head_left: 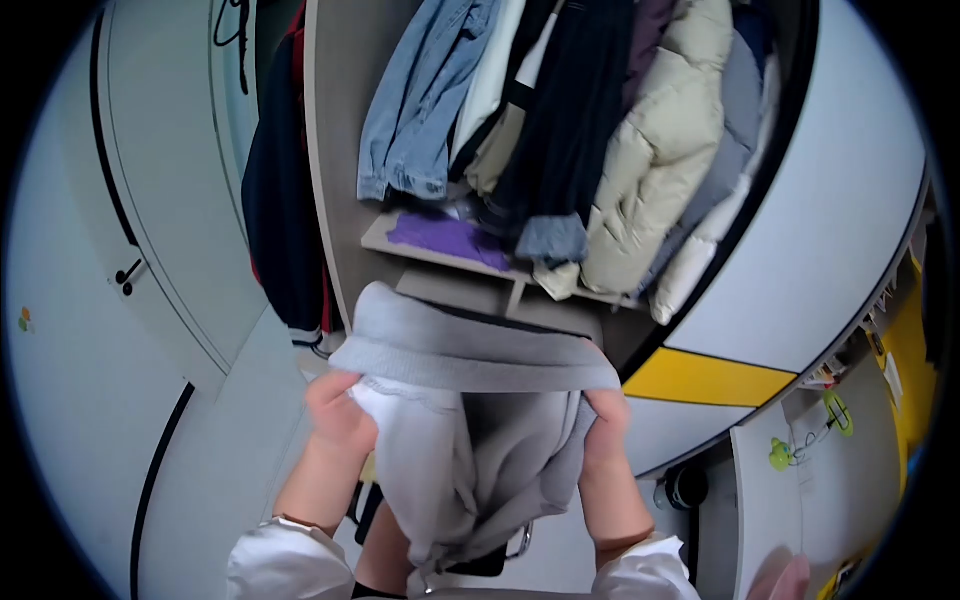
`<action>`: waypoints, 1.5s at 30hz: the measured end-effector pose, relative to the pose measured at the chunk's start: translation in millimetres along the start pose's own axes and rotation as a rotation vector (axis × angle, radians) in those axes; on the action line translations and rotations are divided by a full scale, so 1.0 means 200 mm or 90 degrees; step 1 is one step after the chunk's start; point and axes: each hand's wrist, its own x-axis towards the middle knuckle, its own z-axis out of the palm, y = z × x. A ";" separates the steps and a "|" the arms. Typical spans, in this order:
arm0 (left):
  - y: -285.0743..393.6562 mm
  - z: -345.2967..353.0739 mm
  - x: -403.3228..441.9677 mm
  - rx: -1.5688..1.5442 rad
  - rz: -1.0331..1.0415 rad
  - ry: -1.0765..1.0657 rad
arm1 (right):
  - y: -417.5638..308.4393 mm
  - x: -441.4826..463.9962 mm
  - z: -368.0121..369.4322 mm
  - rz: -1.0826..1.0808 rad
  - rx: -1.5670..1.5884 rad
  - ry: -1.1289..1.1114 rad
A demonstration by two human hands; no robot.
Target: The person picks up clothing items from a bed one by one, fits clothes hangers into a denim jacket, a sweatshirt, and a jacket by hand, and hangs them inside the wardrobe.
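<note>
A light grey fleece garment with a wide ribbed band hangs in front of me, stretched sideways between my hands. Its kind, sweatshirt or sweatpants, I cannot tell. My left hand is closed on the left end of the band, thumb pressed against the cloth. At the opposite end, my right hand grips the band's edge, its fingers partly hidden by the fabric. The band's opening faces up and away, toward the wardrobe. Below the band the cloth droops in loose folds down to my lap.
Inside the wardrobe hang a denim jacket, dark clothes and a cream puffer jacket. Purple cloth lies on the shelf below. A white door with a black handle is at left; a desk stands at right.
</note>
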 end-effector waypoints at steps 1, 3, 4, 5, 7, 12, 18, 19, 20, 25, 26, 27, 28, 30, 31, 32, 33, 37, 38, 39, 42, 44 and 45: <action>0.05 -0.03 0.13 0.007 0.007 -0.009 | -0.01 0.10 0.09 0.008 0.034 0.051; 0.19 -0.04 0.50 -0.058 0.005 -0.125 | -0.04 0.40 0.19 0.033 0.056 0.046; 0.27 -0.01 0.69 -0.093 0.005 -0.188 | -0.10 0.59 0.28 -0.031 0.137 -0.063; 0.36 0.05 0.82 -0.041 0.040 -0.083 | -0.16 0.78 0.37 -0.080 0.225 -0.181; 0.52 0.10 1.03 0.026 0.078 -0.054 | -0.24 1.01 0.51 -0.047 0.162 -0.104; 0.79 0.18 1.26 0.088 0.053 0.007 | -0.40 1.27 0.68 -0.007 0.041 -0.082; 1.00 0.50 1.53 0.143 0.105 0.059 | -0.69 1.55 0.93 0.052 0.060 -0.042; 1.02 0.57 1.59 0.140 0.112 0.093 | -0.72 1.60 0.93 0.057 0.100 -0.072; 1.03 0.64 1.65 0.136 0.119 0.128 | -0.75 1.64 0.94 0.079 0.073 -0.071; 1.08 0.95 1.93 0.142 0.224 0.134 | -0.94 1.83 1.06 0.123 -0.128 -0.180; 1.09 0.97 1.95 0.140 0.222 0.129 | -0.97 1.84 1.08 0.122 -0.172 -0.210; 1.10 0.99 1.97 0.139 0.223 0.124 | -1.01 1.86 1.09 0.128 -0.190 -0.239; 1.11 1.01 2.00 0.139 0.227 0.115 | -1.04 1.89 1.11 0.072 -0.195 -0.253; 1.14 1.07 2.06 0.132 0.246 0.109 | -1.08 1.95 1.16 -0.039 -0.198 -0.278; 1.15 1.10 2.07 0.129 0.250 0.114 | -1.09 1.99 1.17 -0.044 -0.188 -0.264; 1.16 1.10 2.09 0.132 0.247 0.091 | -1.11 2.05 1.18 -0.050 -0.178 -0.248; 1.17 1.10 2.12 0.134 0.244 0.068 | -1.13 2.10 1.19 -0.055 -0.170 -0.232; 1.21 1.12 2.25 0.201 0.247 0.031 | -1.21 2.33 1.30 0.014 -0.180 -0.155; 1.20 1.11 2.27 0.235 0.254 0.058 | -1.22 2.37 1.33 0.010 -0.204 -0.148; 1.20 1.07 2.29 0.260 0.234 0.063 | -1.21 2.42 1.36 0.007 -0.226 -0.140; 1.18 1.04 2.32 0.305 0.210 0.091 | -1.15 2.58 1.41 -0.006 -0.265 -0.042; 1.17 1.05 2.31 0.312 0.216 0.090 | -1.11 2.68 1.42 -0.003 -0.242 0.017; 1.17 1.06 2.30 0.317 0.219 0.089 | -1.10 2.71 1.43 0.004 -0.212 0.029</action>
